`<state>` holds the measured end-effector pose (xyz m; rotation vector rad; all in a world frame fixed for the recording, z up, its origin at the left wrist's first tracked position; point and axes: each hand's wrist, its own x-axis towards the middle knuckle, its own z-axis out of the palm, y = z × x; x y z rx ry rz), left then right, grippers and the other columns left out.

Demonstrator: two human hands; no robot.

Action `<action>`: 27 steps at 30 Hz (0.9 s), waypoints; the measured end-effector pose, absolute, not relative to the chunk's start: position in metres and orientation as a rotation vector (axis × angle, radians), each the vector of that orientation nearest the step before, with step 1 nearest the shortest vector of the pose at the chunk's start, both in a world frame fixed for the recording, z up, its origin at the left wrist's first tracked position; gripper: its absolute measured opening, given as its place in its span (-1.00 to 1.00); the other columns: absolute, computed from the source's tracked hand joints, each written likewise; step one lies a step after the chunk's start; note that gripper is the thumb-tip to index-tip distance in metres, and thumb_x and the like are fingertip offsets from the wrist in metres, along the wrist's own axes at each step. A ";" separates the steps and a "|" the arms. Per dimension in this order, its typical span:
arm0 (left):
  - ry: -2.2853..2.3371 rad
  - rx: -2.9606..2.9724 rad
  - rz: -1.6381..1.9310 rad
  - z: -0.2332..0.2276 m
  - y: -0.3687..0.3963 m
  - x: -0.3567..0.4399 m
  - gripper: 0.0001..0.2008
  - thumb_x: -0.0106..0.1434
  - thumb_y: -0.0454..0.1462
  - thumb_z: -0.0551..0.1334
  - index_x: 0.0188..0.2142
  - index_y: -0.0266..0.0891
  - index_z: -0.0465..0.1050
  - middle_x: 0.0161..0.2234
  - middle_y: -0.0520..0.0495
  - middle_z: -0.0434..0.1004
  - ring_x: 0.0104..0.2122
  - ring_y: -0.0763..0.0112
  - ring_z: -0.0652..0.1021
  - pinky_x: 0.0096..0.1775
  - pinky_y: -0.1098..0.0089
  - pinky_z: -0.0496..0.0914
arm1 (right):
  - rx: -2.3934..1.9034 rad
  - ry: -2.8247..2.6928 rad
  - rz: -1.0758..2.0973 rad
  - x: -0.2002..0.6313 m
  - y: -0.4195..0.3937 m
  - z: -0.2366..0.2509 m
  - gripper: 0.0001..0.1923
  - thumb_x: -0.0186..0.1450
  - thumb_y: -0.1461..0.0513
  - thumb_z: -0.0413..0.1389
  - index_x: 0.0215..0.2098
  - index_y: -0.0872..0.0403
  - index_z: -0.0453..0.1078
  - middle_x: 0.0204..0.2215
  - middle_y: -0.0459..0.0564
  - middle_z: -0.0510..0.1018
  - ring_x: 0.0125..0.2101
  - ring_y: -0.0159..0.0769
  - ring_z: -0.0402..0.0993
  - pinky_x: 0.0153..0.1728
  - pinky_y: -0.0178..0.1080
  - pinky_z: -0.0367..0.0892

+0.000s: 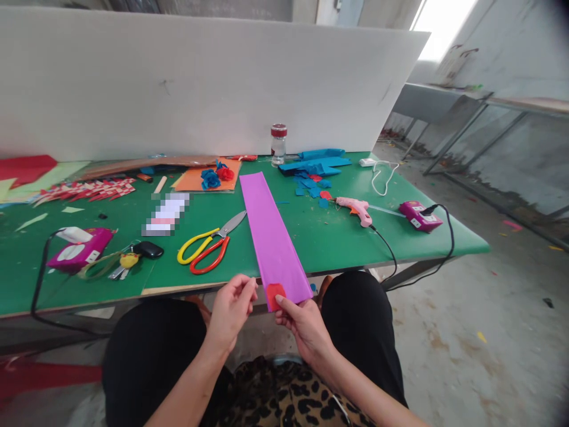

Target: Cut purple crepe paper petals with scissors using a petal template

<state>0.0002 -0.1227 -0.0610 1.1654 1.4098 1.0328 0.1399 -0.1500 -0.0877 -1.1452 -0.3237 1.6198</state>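
The right hand (302, 320) is pinching the near end of the purple paper strip (271, 237), its fingers (284, 303) closed narrowly on the strip together with a small red paper piece (274, 293) pressed against it by the thumb. The left hand (231, 308) is hovering just beside the strip's near left corner, its fingers (246, 287) curling loosely inward with the tips close together; whether they are touching the paper cannot be told. The strip is lying lengthwise across the green worktop (338, 237), its near end hanging past the front edge above the person's lap.

Left of the strip, scissors with yellow and red handles (208, 246) are lying near it. Right of it, a pink glue gun (355, 209) is resting among blue paper scraps (317, 169). A small glass jar (278, 143) is standing at the back, with blue and red paper flowers (217, 176) on an orange sheet. Keys (133, 255) are lying at the far left.
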 end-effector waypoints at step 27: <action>1.276 1.013 0.806 -0.078 -0.121 0.019 -0.59 0.08 0.05 0.31 -0.50 -0.26 0.35 -0.68 0.14 0.28 -0.70 0.60 0.23 -0.66 0.57 0.08 | -1.084 -0.471 1.581 0.151 -0.153 -0.082 -0.57 -0.05 0.15 0.42 -0.28 0.25 0.54 -0.50 0.00 0.58 -0.58 -0.45 0.37 -0.49 -0.38 0.34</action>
